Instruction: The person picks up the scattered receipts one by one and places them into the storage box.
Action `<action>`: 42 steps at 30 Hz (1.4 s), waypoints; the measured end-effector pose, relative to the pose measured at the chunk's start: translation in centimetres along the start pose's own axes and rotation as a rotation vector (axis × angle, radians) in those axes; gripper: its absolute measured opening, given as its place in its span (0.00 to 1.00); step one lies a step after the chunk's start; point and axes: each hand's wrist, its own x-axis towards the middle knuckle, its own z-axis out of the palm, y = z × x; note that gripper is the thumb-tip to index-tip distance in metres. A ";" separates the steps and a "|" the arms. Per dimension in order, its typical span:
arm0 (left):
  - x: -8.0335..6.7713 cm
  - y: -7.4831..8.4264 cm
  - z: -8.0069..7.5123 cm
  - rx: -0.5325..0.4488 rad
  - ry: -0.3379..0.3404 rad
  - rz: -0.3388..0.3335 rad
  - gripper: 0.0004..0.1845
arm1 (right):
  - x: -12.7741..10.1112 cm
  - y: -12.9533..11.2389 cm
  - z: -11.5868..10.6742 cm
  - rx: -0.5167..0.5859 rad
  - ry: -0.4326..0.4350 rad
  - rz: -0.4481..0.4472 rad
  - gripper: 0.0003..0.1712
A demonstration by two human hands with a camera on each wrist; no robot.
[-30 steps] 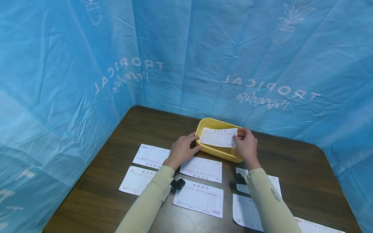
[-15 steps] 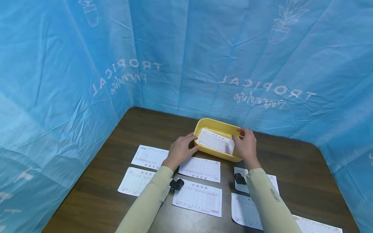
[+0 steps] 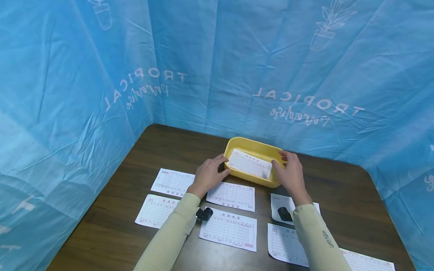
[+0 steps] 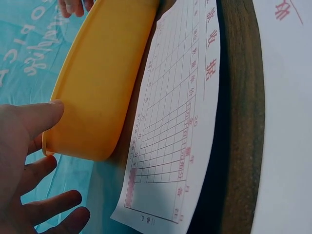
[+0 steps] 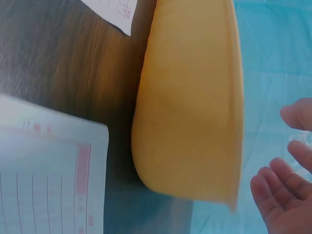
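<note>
Yellow tray (image 3: 259,149) against the left hand (image 3: 209,174)

Yellow tray (image 4: 102,78) partly beyond both wrist views' top edges.

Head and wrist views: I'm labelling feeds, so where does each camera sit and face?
Head: on the head, facing forward and down at the brown table; left hand, right hand and sleeves show.
Left wrist: on that wrist, facing the yellow tray; left hand shows, right fingertips at the top.
Right wrist: on that wrist, facing the yellow tray; right hand shows.
Both wrist views share the yellow tray and receipt forms.
</note>
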 end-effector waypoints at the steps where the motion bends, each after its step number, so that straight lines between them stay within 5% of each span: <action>1: 0.0 0.0 0.0 0.003 -0.002 0.000 0.26 | -0.2 0.1 -0.2 -0.003 -0.003 -0.005 0.30; 17: 0.2 0.0 -0.2 0.043 0.009 0.038 0.25 | -3.7 3.3 -4.5 -0.125 -0.005 0.022 0.33; 42: 0.3 0.0 -0.3 0.091 -0.001 0.047 0.26 | -8.1 7.8 -8.3 -0.242 0.028 0.019 0.32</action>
